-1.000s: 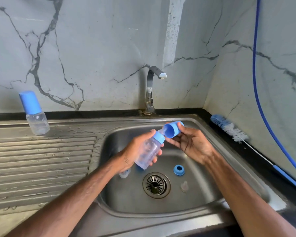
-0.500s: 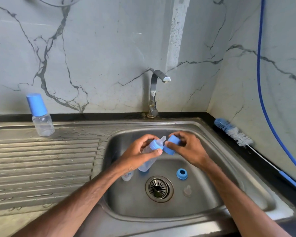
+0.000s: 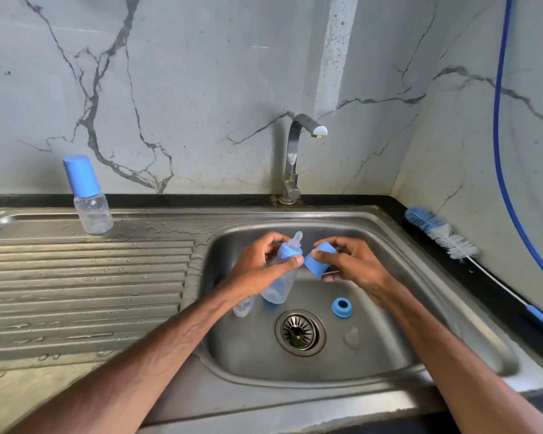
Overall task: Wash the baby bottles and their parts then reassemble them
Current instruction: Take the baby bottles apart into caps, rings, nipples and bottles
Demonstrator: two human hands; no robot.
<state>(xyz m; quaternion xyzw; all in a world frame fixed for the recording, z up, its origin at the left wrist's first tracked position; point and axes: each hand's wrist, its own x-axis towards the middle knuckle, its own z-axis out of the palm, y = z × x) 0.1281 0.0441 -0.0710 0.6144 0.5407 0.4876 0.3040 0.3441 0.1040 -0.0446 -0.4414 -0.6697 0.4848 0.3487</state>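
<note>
Over the sink [image 3: 398, 242] basin, items in hand. Item one: bottle [image 3: 278, 288], clear, tilted, teat [image 3: 297, 240] and blue collar [image 3: 287, 252] fitted, teat pointing up and away; my left hand [image 3: 256, 272] has its fingers wrapped round the shoulder. Item two: blue cap [image 3: 318, 263], pinched in the fingers of my right hand [image 3: 356, 266], just beside the collar, not yet on. Method, as I judge it: line the cap's mouth square with the teat, slide over without bending the tip, press until it seats on the collar. Loose on the basin floor: blue ring [image 3: 341, 306], clear teat [image 3: 351, 337], second bottle body [image 3: 243, 307]. On the draining board [image 3: 85, 277]: one capped bottle [image 3: 88, 195].
</note>
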